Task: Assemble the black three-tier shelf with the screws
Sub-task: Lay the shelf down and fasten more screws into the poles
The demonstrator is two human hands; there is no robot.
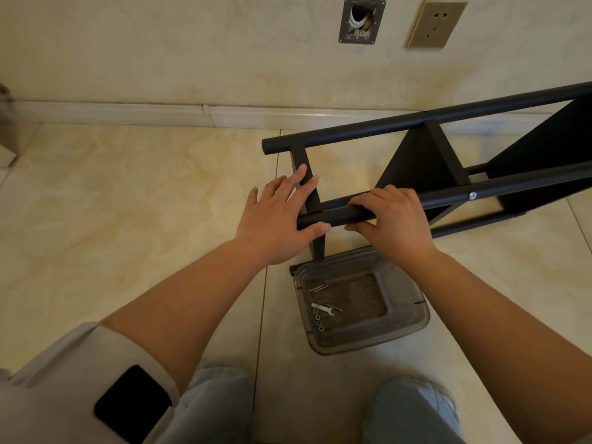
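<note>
- Two hands work at the near end of the black shelf frame (426, 168), which lies on its side on the tiled floor (128, 193).
- Right hand (392, 217): fingers curled over the near round post (336, 217), thumb tucked beneath it, so it grips the post just short of the post's end.
- Left hand (277, 216): fingers straight and spread, fingertips resting on the flat black crossbar (309, 187) that joins the two posts; thumb (315, 229) lies against the underside of the near post at its tip. No curl round anything.
- Near post runs off to the right, with a silver screw head (472, 196) set in its side past the right hand.
- Far post (400, 125) runs parallel, nearer the wall, its rounded end pointing left.
- Black shelf panels stand on edge between the posts: one (413, 161) near the middle, a larger one (544, 168) toward the right edge of view.
- Clear plastic tray (403, 277) sits on the floor just below the hands, with the crossbar's lower end touching or just over its far rim; which one is unclear.
- Tray contents: a small flat wrench (322, 308), a row of small ring-shaped nuts or washers (318, 320), a couple of loose screws (319, 287).
- Beyond the frame: pale skirting board (160, 112), cream wall with a gold-coloured socket (435, 24) and an uncovered wall box (362, 22) with wiring showing.
- Bottom of view: knees in light jeans (413, 411), and a pale rolled-up sleeve (96, 373) on the left arm.
</note>
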